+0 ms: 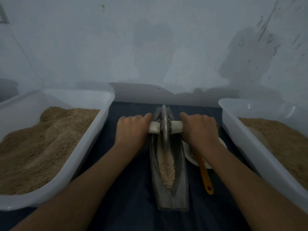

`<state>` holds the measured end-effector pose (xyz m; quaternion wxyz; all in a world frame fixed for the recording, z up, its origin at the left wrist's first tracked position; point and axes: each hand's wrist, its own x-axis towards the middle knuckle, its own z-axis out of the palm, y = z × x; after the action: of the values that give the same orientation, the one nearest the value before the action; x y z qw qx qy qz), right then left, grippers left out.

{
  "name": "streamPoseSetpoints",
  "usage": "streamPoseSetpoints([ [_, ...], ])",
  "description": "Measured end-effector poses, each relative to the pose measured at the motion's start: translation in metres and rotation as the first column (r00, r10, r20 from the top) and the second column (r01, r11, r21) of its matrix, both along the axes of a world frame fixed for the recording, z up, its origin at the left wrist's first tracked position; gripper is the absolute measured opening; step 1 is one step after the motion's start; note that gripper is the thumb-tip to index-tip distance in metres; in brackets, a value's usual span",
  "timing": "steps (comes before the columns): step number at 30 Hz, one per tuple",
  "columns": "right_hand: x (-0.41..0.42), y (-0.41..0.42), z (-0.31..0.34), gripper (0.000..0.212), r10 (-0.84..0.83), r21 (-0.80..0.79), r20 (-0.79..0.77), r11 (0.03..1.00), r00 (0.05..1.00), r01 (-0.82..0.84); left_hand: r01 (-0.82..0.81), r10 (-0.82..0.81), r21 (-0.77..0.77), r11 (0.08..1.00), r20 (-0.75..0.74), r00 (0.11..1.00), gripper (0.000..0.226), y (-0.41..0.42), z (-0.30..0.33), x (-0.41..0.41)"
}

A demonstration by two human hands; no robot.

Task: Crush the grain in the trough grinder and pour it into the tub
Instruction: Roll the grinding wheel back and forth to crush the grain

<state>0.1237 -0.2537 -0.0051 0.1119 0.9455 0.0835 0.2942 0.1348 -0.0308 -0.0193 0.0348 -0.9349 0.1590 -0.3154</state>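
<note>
A pale, stained wall (150, 47) rises just behind a dark blue cloth (130, 189) that covers the table. On the cloth, in the middle, a metal trough grinder (180, 180) lies lengthwise, pointing away from the person, its near end close to the lower edge of the view. Crushed grain (167, 172) fills the near half of its groove. The grinding wheel (164, 125) stands upright in the far half, on a pale cross handle (177, 126). The left hand (131, 129) is curled round the handle's left end, the right hand (199, 130) round its right end.

A white tub (93, 142) of brown grain stands left of the trough, a strip of cloth between them. A second white tub (241, 139) with grain stands at the right. In that narrower gap lies a white plate (191, 155), just beside the trough, with an orange-handled utensil (205, 179) resting on it, the handle reaching toward the person.
</note>
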Motion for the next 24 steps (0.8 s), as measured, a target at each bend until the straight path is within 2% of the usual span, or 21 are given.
streamPoseSetpoints([
  [6,-0.01,0.003,-0.001,0.031,-0.004,0.007,0.016,1.0,1.0,0.004,0.023,-0.025,-0.056,0.998,-0.037,0.999,0.024,0.003,-0.001,-0.009],
  [12,-0.069,-0.009,-0.01,0.031,0.081,0.06,0.013,0.995,0.997,-0.082,0.162,-0.161,-0.003,0.987,0.068,0.985,0.034,0.014,-0.002,-0.072],
  [17,-0.082,-0.012,-0.011,0.031,0.095,0.07,-0.011,0.993,0.995,-0.094,0.194,-0.194,0.012,0.981,0.073,0.978,0.041,0.018,-0.003,-0.072],
  [21,-0.048,-0.005,-0.005,0.029,0.052,0.01,-0.029,0.999,0.998,-0.052,0.123,-0.123,-0.001,0.992,-0.038,0.992,0.031,0.009,0.002,-0.039],
  [24,-0.013,-0.005,0.0,0.028,-0.006,0.007,-0.085,1.0,0.996,0.006,0.032,-0.03,0.033,0.999,-0.056,0.998,0.024,0.003,0.007,-0.01],
])
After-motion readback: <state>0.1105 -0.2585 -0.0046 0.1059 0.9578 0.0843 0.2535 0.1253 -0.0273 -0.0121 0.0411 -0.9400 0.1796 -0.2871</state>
